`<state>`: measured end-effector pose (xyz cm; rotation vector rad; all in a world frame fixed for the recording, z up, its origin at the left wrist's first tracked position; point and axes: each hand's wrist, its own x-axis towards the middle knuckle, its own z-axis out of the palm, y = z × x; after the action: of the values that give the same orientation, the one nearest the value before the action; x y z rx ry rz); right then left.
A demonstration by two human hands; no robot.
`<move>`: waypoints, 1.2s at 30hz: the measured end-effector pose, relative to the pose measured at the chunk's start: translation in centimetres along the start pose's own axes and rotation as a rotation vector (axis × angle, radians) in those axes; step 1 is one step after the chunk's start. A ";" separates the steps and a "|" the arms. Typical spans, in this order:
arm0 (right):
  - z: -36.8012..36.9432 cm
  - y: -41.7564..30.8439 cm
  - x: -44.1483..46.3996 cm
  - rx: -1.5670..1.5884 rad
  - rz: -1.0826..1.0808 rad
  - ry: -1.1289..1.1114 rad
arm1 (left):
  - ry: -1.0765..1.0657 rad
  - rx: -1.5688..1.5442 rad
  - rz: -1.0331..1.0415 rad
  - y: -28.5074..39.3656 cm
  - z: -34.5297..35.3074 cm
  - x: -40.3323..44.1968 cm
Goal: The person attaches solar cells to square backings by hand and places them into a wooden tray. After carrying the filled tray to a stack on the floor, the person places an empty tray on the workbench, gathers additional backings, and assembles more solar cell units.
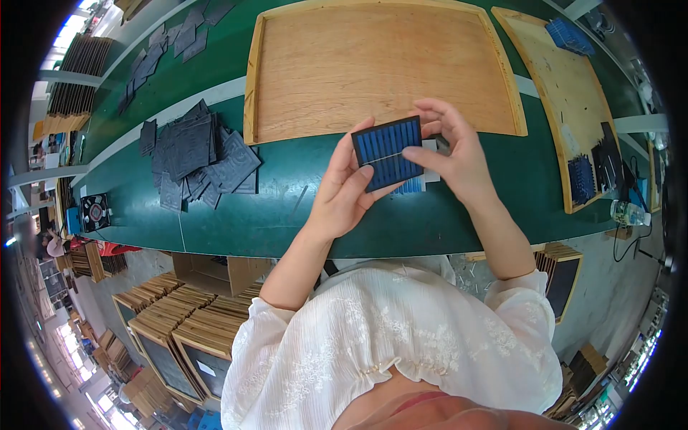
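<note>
A small blue solar panel (388, 152) with a black frame is held up in front of me, over the green table. My left hand (342, 180) grips its left and lower edge, thumb on the front face. From the right, my right hand (456, 154) has its thumb pressed on the panel's face, with the other fingers curled around behind its upper right edge. Beneath the panel, partly hidden, lie a white piece (431, 162) and some blue strips (410, 186) on the table.
Behind the hands lies a large wooden tray (387, 72). A heap of dark flat panels (193, 154) is at left, with more dark pieces (190, 32) beyond. At right stand a second wooden tray (552, 86) with blue stacks, and a plastic bottle (631, 213). A small fan (95, 211) sits far left.
</note>
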<state>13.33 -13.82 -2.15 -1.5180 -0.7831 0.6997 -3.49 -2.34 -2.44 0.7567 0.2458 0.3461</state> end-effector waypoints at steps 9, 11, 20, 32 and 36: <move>-0.9 -1.3 -0.3 0.281 0.204 -0.011 | -0.018 -0.176 -0.042 0.8 -0.5 0.2; -1.1 -1.1 -0.2 0.298 0.176 0.011 | 0.106 0.146 0.183 -0.1 -0.5 0.6; -1.9 0.4 0.1 0.281 0.185 0.000 | 0.279 0.481 0.190 -0.4 -2.2 0.3; 1.6 -1.9 4.6 0.015 -0.212 -0.419 | 0.124 1.046 0.185 4.7 -2.4 -0.8; 4.1 -3.1 12.8 -0.553 -0.420 -0.303 | 0.191 1.925 0.533 6.0 -6.8 -0.5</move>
<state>17.36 -0.95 0.73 -1.6685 -1.5708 0.4131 -7.54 5.83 -2.94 2.7219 0.5489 0.6525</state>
